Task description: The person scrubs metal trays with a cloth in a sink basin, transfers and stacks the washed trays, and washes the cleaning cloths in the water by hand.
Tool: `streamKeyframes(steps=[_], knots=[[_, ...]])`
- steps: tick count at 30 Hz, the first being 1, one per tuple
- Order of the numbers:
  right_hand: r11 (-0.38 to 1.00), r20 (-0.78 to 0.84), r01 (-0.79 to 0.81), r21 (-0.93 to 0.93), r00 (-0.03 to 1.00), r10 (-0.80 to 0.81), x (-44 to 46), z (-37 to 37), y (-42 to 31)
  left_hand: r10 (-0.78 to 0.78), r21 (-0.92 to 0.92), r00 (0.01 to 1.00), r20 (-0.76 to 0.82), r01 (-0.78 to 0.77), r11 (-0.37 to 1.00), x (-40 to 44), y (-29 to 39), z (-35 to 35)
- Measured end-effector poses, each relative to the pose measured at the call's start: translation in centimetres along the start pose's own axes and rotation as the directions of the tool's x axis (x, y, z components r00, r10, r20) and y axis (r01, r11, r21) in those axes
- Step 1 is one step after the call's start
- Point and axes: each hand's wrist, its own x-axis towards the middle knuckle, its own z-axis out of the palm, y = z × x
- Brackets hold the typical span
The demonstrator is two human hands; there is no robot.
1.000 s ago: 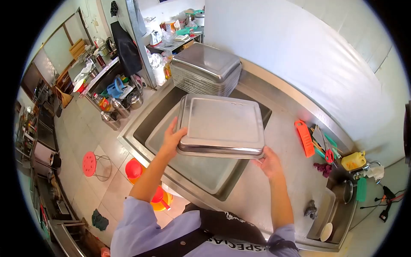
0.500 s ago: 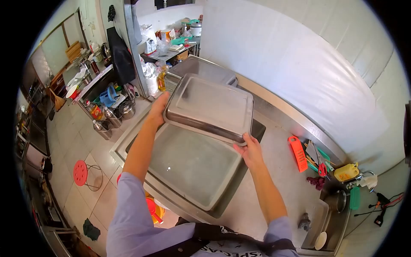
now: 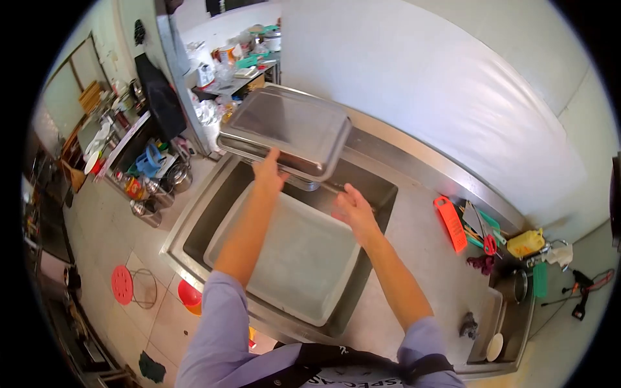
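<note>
An upturned stainless steel tray lies on a stack of metal trays at the back left of the sink. My left hand is at the tray's front side, fingers apart and not wrapped around it; whether it still touches the metal is unclear. Off to the right, my right hand hovers over the sink, its fingers spread and holding nothing. Below both hands, a pale rectangular tub that looks full of water sits in the sink.
On the right counter lie an orange grater, red-handled scissors and a yellow bottle. A smaller basin is at the far right. A red stool stands on the floor at left, near a red bucket.
The upturned tray has moved back and left onto the stack. Both hands have come off their grip at its sides and moved closer together. The view has shifted slightly.
</note>
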Motion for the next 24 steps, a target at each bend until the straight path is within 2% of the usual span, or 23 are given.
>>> streamKeyframes(steps=[1, 2, 3, 5, 6, 7, 8, 10, 11, 12, 13, 14, 15, 16, 18, 21, 22, 23, 24], knots=[[1.000, 0.012, -0.020, 0.004, 1.000, 0.019, -1.2, -0.7, 0.2, -0.008, -0.001, 1.000, -0.011, 0.008, 1.000, 3.1, 0.2, -0.7], [0.999, 0.023, -0.039, 0.010, 0.999, 0.039, -2.4, -1.5, 0.7, 0.018, 0.109, 0.999, -0.041, -0.013, 0.994, 2.2, 1.7, 0.7], [0.996, 0.017, -0.088, 0.005, 0.996, 0.088, -3.6, -2.6, 1.6, 0.005, 0.121, 0.998, -0.055, 0.002, 0.993, 1.5, 3.0, 1.7], [0.983, -0.012, -0.186, 0.008, 0.982, 0.186, -5.9, -5.1, 4.3, 0.021, 0.208, 1.000, 0.001, -0.021, 0.978, 5.7, 3.2, 0.4], [0.970, -0.029, -0.243, 0.015, 0.970, 0.243, -7.2, -6.1, 5.5, 0.208, 0.654, 0.893, 0.398, -0.435, 0.619, 7.8, 3.1, -1.7], [0.954, -0.055, -0.297, 0.032, 0.953, 0.298, -8.7, -7.0, 6.8, 0.353, 0.649, 0.605, 0.714, -0.760, -0.010, 9.9, 3.0, -3.8], [0.937, -0.093, -0.344, 0.063, 0.933, 0.348, -10.5, -8.1, 7.8, 0.240, 0.656, 0.622, 0.745, -0.750, -0.092, 12.2, 3.5, -4.2], [0.918, -0.151, -0.386, 0.094, 0.906, 0.396, -13.4, -9.8, 9.2, 0.215, 0.625, 0.602, 0.769, -0.779, -0.054, 16.1, 3.5, -5.4], [0.913, -0.181, -0.393, 0.110, 0.895, 0.407, -14.5, -10.5, 9.6, 0.322, 0.380, 0.275, 0.906, -0.863, -0.333, 17.4, 3.4, -5.9], [0.927, -0.190, -0.358, 0.107, 0.908, 0.373, -16.0, -11.5, 10.1, 0.222, 0.471, 0.435, 0.873, -0.869, -0.151, 17.9, 4.4, -5.4], [0.932, -0.266, -0.341, 0.125, 0.893, 0.363, -17.1, -12.2, 10.0, 0.123, 0.689, 0.746, 0.654, -0.655, 0.309, 16.9, 4.6, -4.4], [0.937, -0.290, -0.316, 0.151, 0.892, 0.347, -18.3, -13.0, 10.2, -0.037, 0.668, 0.979, 0.198, -0.108, 0.737, 13.7, 5.4, -2.4], [0.942, -0.296, -0.292, 0.164, 0.896, 0.330, -19.0, -13.8, 10.4, -0.073, 0.645, 0.997, 0.027, 0.038, 0.763, 11.2, 6.1, -1.3], [0.948, -0.291, -0.268, 0.172, 0.906, 0.308, -19.6, -14.4, 10.7, 0.006, 0.651, 0.990, -0.143, 0.089, 0.754, 11.2, 6.3, -0.8], [0.947, -0.321, -0.239, 0.215, 0.898, 0.300, -20.7, -14.8, 10.5, -0.054, 0.606, 0.993, 0.104, -0.020, 0.795, 17.8, 6.5, -5.4], [0.940, -0.360, -0.217, 0.265, 0.882, 0.305, -22.5, -15.0, 10.8, 0.165, 0.640, 0.888, 0.429, -0.427, 0.638, 16.2, 3.4, -6.0], [0.943, -0.358, -0.205, 0.264, 0.887, 0.293, -22.9, -14.9, 10.9, 0.187, 0.571, 0.909, 0.373, -0.384, 0.726, 11.6, 1.6, -4.9], [0.947, -0.353, -0.191, 0.260, 0.894, 0.277, -23.2, -15.1, 11.2, 0.081, 0.474, 0.981, 0.177, -0.157, 0.866, 8.4, 0.2, -4.0], [0.951, -0.348, -0.178, 0.253, 0.900, 0.261, -23.5, -15.1, 11.4, -0.167, 0.698, 0.922, 0.350, -0.138, 0.702, 9.1, -1.0, -6.1]])
